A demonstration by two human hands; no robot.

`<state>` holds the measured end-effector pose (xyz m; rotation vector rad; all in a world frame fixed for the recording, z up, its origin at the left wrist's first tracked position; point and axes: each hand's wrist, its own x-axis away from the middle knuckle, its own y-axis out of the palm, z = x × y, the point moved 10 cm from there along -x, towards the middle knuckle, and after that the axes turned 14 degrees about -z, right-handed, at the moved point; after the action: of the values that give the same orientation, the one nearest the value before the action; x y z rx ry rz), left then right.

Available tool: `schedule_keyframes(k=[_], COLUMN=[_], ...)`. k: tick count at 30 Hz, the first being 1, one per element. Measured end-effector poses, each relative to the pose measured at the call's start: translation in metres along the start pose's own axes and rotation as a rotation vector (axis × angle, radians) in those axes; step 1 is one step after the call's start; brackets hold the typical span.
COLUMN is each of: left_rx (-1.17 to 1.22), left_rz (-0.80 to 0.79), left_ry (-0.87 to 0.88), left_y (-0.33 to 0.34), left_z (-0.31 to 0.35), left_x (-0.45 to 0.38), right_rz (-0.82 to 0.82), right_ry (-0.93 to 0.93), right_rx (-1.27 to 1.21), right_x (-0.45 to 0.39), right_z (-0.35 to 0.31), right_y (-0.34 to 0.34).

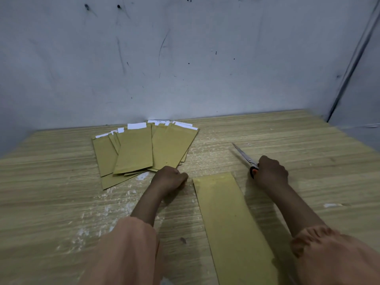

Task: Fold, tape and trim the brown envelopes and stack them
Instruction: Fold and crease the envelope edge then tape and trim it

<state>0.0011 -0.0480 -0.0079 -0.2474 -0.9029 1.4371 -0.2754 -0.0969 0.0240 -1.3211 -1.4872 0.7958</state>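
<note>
On the table, a loose fan of envelopes lies at the back, close to the wall, left of centre. A single envelope lies lengthwise nearer the person, right of the fan and apart from it, between the two hands. The left hand rests on the table just before the fan's near edge, while the right hand sits right of the single envelope, on the scissors, whose blades point back and left.
</note>
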Motion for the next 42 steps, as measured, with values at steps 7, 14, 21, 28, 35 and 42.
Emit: schedule_keyframes(k=[7,14,21,28,35,42], left_rx=[0.031,0.079,0.122,0.138,0.153,0.177], left_rz=[-0.008,-0.008,-0.028,-0.034,-0.046,-0.027], left_ry=[0.008,-0.003,0.008,-0.002,0.009,0.007], left_y=[0.0,0.0,0.0,-0.001,-0.001,-0.004], left_z=[-0.002,-0.004,-0.005,-0.006,-0.005,-0.004], left_x=[0.001,0.002,0.001,0.0,0.0,0.002], right_rz=[-0.053,-0.335,-0.85,-1.148,-1.231,-1.255], right_ry=[-0.185,-0.244,-0.233,-0.199,-0.177,-0.154], right_rx=[-0.371,-0.627,-0.882,-0.987,-1.041,-1.113], right_x=[0.013,0.031,0.085,0.115,0.126,0.126], right_z=[-0.022,-0.038,-0.061,-0.066,-0.066,-0.072], right_y=[0.018,0.047,0.083,0.103,0.115,0.12])
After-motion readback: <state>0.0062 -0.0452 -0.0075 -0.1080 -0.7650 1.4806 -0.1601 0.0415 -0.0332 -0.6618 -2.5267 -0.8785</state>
